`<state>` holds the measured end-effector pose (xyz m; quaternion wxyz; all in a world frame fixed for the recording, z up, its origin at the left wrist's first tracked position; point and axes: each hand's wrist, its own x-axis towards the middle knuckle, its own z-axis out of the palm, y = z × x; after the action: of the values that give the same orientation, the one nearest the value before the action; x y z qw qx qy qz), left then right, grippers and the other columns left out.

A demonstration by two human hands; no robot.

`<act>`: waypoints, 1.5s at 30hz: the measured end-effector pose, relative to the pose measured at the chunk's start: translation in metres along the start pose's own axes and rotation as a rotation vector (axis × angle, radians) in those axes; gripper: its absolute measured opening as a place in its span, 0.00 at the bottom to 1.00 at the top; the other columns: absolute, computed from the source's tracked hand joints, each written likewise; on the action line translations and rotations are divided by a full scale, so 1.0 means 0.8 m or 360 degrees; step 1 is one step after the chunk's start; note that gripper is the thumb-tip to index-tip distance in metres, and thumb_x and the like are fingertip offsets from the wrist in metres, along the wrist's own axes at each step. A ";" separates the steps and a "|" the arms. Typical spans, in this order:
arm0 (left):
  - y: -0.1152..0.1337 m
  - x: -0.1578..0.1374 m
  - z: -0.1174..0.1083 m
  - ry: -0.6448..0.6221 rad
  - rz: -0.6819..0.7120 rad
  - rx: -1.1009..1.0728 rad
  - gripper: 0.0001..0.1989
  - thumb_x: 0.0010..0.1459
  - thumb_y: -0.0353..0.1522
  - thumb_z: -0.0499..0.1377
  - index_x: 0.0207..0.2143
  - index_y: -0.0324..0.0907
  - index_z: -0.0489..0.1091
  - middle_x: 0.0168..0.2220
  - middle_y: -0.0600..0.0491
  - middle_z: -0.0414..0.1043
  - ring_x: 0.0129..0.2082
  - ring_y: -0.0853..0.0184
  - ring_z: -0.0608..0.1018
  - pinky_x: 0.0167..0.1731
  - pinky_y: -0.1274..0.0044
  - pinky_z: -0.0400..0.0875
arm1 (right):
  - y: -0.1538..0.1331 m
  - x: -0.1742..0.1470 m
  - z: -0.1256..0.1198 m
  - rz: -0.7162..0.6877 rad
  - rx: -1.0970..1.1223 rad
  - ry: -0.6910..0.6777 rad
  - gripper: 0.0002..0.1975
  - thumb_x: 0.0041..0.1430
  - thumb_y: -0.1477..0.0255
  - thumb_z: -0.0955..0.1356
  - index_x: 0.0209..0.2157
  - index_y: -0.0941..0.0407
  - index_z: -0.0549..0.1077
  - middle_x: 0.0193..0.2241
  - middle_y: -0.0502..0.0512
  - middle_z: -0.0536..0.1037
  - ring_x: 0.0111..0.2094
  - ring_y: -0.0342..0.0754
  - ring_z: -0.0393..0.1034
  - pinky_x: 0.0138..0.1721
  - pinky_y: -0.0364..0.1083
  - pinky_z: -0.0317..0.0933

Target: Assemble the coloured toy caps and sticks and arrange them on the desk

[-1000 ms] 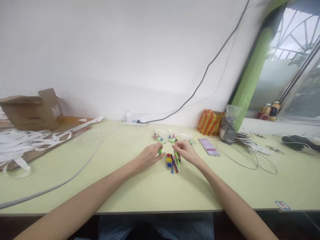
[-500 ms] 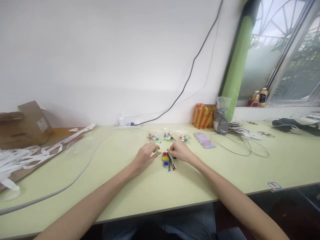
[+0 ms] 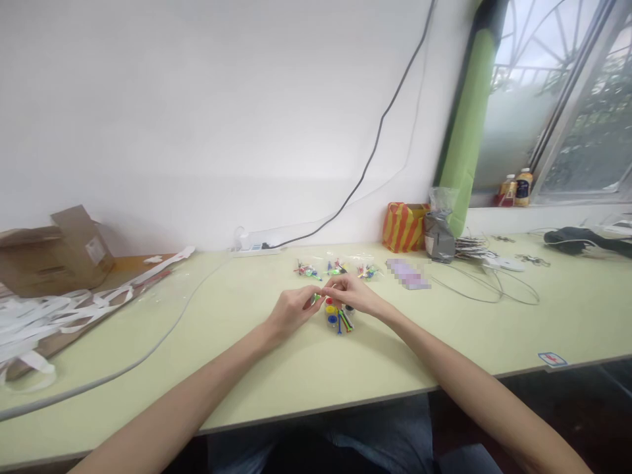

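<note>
Green pc is what I've got pinched in the L hand, beyond & slightly L of the blue disc. R hand meets it at the tips, also beyond the disc; can't tell if it's pinching anything. Sticks on the counter, just R of disc; bagged pcs well beyond it.

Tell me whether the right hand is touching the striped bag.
Apart. The head view shows it: the pale green tabletop is visible between the right hand and the striped bag, which stands farther back, near the wall.
</note>
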<state>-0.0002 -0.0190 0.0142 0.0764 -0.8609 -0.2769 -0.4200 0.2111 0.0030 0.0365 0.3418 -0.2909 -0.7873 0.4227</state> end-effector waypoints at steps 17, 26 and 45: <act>0.001 -0.002 0.001 0.0044 0.0154 0.0076 0.11 0.69 0.36 0.54 0.33 0.42 0.66 0.22 0.59 0.69 0.19 0.74 0.70 0.21 0.81 0.62 | -0.002 -0.005 0.008 -0.0030 0.0187 -0.0128 0.21 0.59 0.53 0.71 0.36 0.58 0.70 0.17 0.44 0.68 0.18 0.39 0.56 0.21 0.40 0.47; 0.009 0.004 0.010 -0.0089 0.0121 0.0058 0.03 0.68 0.32 0.55 0.43 0.43 0.66 0.33 0.55 0.77 0.28 0.70 0.79 0.30 0.79 0.71 | -0.014 -0.011 -0.019 -0.0102 -0.0339 0.0082 0.17 0.63 0.58 0.67 0.34 0.59 0.76 0.21 0.51 0.74 0.24 0.43 0.66 0.27 0.42 0.57; 0.003 0.005 0.007 -0.0378 -0.0138 -0.0042 0.14 0.66 0.25 0.48 0.51 0.43 0.65 0.42 0.52 0.77 0.37 0.69 0.79 0.37 0.77 0.73 | -0.021 -0.037 -0.114 0.0653 -0.0964 -0.0737 0.09 0.50 0.66 0.72 0.27 0.58 0.77 0.24 0.49 0.71 0.25 0.42 0.59 0.25 0.44 0.47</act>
<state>0.0067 -0.0173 0.0135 0.0135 -0.8927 -0.3154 -0.3215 0.2974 0.0157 0.0800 -0.0358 -0.4263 -0.8575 0.2858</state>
